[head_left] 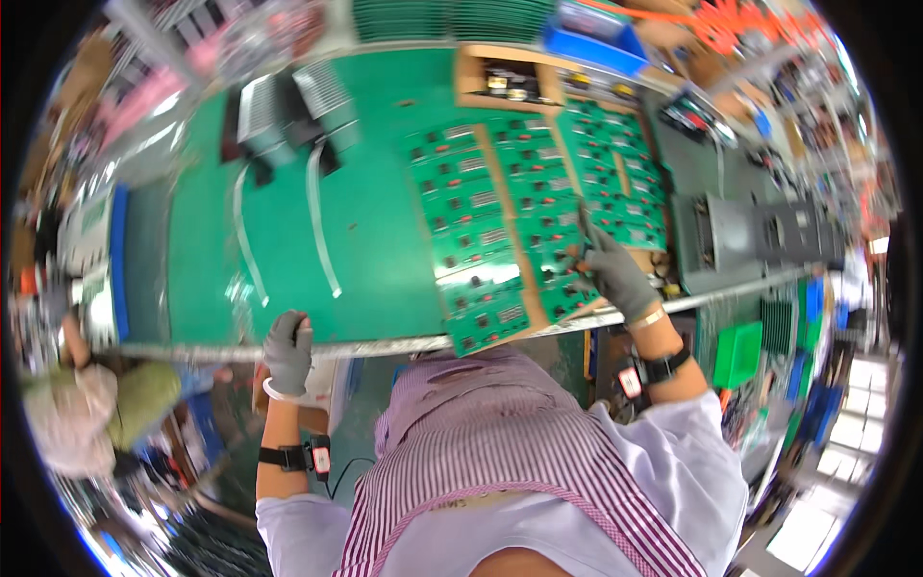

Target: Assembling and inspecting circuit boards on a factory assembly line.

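A person in a striped apron leans over a green worktop point(365, 240). The gloved right hand point(615, 274), at three o'clock, pinches a thin tool, tip down on the green circuit boards point(500, 221) laid in rows on cardboard at centre. Probably a board-by-board check; the next move calls for steady aim at the neighbouring board. The gloved left hand point(286, 348), at seven o'clock, curls over the worktop's near edge, holding nothing. The tool's tip is too small to identify.
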Available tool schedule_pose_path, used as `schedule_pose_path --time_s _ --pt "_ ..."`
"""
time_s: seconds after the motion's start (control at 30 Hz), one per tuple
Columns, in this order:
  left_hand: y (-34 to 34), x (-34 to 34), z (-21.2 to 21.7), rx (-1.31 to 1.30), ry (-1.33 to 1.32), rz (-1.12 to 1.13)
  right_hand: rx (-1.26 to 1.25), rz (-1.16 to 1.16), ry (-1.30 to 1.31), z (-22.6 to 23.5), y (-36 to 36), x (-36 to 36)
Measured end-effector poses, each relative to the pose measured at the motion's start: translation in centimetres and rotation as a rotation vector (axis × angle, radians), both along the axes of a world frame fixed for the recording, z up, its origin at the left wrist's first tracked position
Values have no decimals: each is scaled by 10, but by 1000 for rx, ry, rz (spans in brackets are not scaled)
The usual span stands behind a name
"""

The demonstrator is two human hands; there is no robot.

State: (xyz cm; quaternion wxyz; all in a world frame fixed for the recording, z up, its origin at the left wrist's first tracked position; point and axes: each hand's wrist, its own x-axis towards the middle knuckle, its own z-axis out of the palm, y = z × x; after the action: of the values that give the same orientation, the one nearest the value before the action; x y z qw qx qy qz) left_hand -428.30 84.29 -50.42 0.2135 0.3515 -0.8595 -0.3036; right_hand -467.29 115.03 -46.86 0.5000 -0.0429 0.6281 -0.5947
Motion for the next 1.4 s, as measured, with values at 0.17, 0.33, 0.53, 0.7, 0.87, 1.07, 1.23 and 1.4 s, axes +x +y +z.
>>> schedule_pose_path --time_s 0.17,0.33,0.53,0.7,0.87,1.07,1.23,1.4 --pt "14 -189 29 -330 -72 -574 629 169 639 -7 -25 -71" --pt "30 -344 9 -486 -173 -787 854 428 894 -28 -76 -120" --pt "34 -439 -14 -525 -447 -842 872 478 881 -52 -112 -145" --pt "24 -454 -38 -428 -515 -864 873 538 809 -52 -115 -150" --pt "19 -454 -42 -359 -490 -862 887 577 842 -45 -119 -150" --pt "21 -465 -34 -348 -571 -888 929 615 868 -34 -123 -146" --pt "19 -474 -30 -288 -728 -905 747 722 940 3 -139 -121" --pt "30 -468 -8 -166 -804 -807 226 367 1199 34 -109 -98"
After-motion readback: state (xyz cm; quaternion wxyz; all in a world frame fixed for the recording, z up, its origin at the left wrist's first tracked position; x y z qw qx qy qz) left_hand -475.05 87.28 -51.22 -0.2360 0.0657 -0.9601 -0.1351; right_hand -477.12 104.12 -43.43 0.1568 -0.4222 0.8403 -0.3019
